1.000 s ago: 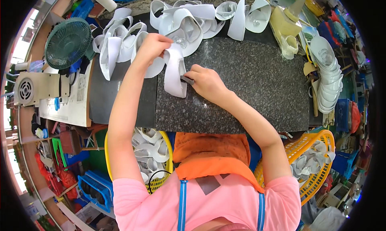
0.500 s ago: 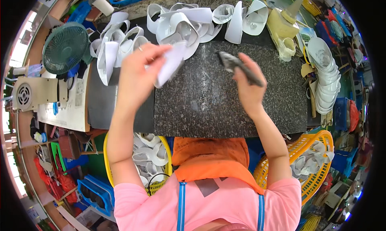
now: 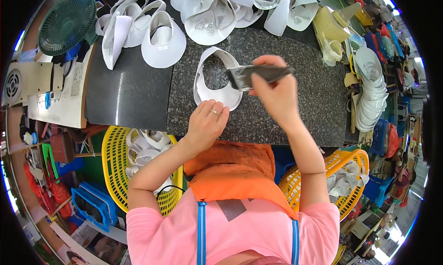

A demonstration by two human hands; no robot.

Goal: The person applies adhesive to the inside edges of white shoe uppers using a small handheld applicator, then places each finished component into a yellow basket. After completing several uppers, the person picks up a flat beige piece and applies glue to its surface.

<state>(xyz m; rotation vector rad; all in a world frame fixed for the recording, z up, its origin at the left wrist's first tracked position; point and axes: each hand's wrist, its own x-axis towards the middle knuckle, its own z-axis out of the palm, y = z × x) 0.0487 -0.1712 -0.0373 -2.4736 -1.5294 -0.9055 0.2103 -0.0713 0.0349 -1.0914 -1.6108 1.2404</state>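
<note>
A white shoe upper (image 3: 234, 99), curved into a ring, lies on the speckled dark stone slab (image 3: 295, 112) in front of me. My left hand (image 3: 206, 125) rests on its near edge, fingers laid out over it and the thumb hidden. Above the right side of the upper, my right hand (image 3: 277, 90) grips a dark-handled flat brush (image 3: 251, 75). Its broad end points left and overlaps the upper's opening; whether it touches the upper I cannot tell.
White uppers (image 3: 161, 50) stand in clusters along the slab's back. A cream container (image 3: 328, 29) stands at back right, beside a curved stack of white pieces (image 3: 371, 89). Yellow baskets (image 3: 110, 172) of white pieces flank me. A green fan (image 3: 67, 22) is at left.
A white upper has come down from my raised left hand onto the slab, and that hand now lies on it. My right hand has moved the brush left over the upper. The view has shifted.
</note>
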